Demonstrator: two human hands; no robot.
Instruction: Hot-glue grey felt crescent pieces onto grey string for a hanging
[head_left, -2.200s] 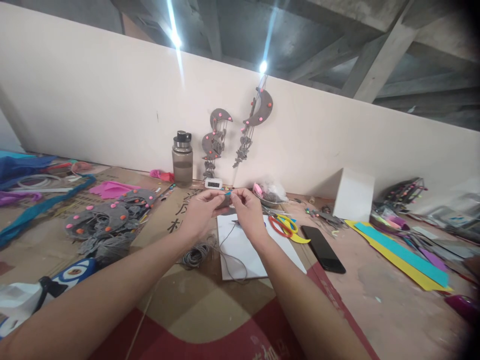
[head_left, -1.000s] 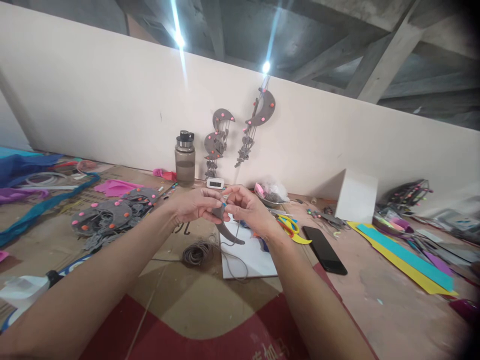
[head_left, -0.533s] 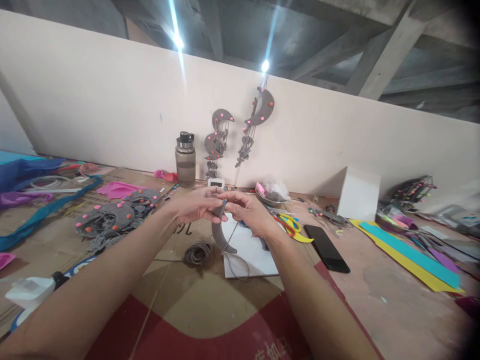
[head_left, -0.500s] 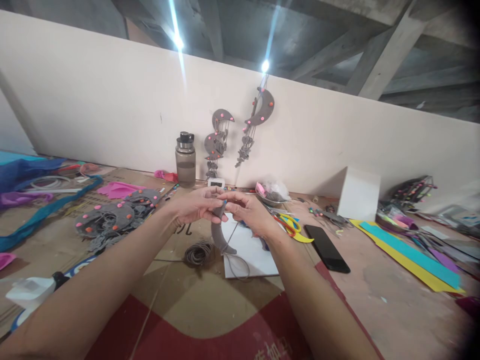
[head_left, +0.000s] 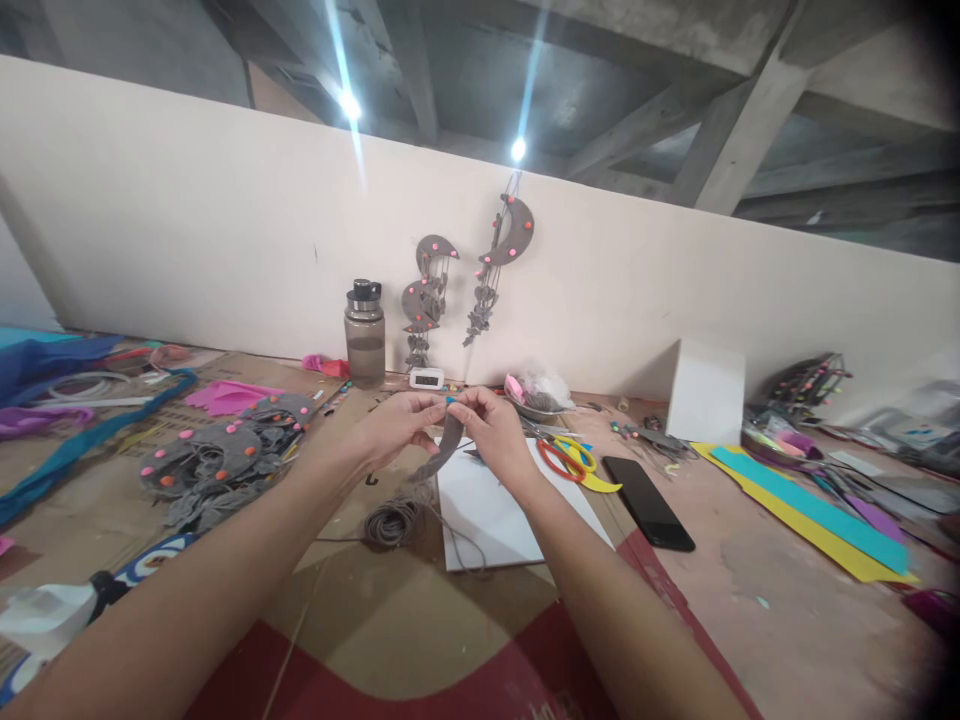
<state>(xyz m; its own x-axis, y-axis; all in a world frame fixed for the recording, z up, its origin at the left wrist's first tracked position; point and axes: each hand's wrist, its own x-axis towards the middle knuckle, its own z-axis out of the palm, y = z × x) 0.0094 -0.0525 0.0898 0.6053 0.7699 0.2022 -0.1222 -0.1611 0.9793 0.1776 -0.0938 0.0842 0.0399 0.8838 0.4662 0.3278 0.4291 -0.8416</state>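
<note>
My left hand [head_left: 397, 432] and my right hand [head_left: 493, 432] meet over the cardboard, fingertips pinched together at the top of a grey felt crescent [head_left: 448, 440]. Its free end hangs down to the left. A small blue bit [head_left: 450, 400] shows between the fingertips; its kind is too small to tell. Grey cord [head_left: 466, 545] trails below the crescent, beside a coil of grey cord [head_left: 394, 520]. Under my right hand lies a white sheet [head_left: 487, 520]. Scissors with red and yellow handles [head_left: 577, 458] lie just right of it.
A black phone [head_left: 649, 503] lies to the right, near yellow and turquoise strips [head_left: 810, 510]. A water bottle [head_left: 365, 335] stands by the wall, where grey moon hangings [head_left: 514, 232] hang. Felt moons with pink dots [head_left: 202, 455] and a white glue bottle [head_left: 49, 615] are at left.
The crescent has turned in my fingers, its lower end swinging left and away from the white sheet. More of the sheet and scissors shows. The whole view has shifted slightly.
</note>
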